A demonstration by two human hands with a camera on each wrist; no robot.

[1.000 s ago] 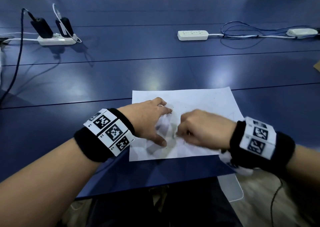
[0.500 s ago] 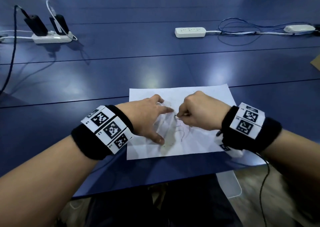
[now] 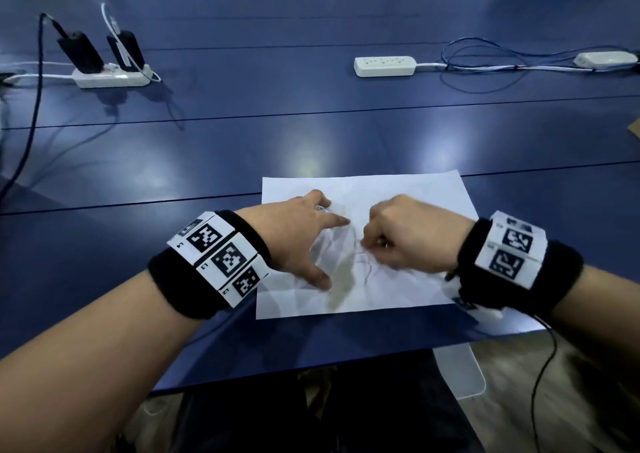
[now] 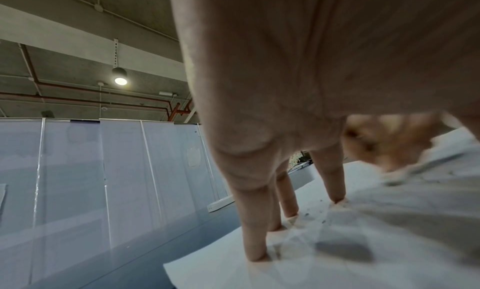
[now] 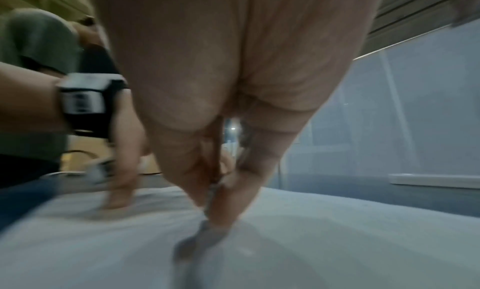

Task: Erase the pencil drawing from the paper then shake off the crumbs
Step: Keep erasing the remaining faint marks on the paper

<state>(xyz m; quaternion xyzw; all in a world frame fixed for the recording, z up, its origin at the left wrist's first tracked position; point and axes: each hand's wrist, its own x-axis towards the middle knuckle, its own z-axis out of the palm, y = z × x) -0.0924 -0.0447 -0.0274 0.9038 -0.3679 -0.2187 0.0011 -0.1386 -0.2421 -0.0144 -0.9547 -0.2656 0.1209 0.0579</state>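
Paper (image 3: 398, 189) lies at the lower middle of the frame, on the blue table (image 3: 242, 147). Left hand (image 3: 294, 241) presses it with spread fingers (image 4: 255, 242), probably so it does not slide. Right hand (image 3: 405, 234) is curled, pinching something small, likely an eraser, over the pencil lines (image 3: 367, 265).

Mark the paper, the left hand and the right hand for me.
paper (image 3: 415, 189): head view, bare far part of the sheet.
left hand (image 3: 294, 234): head view, back of the hand.
right hand (image 3: 408, 234): head view, back of the fist.
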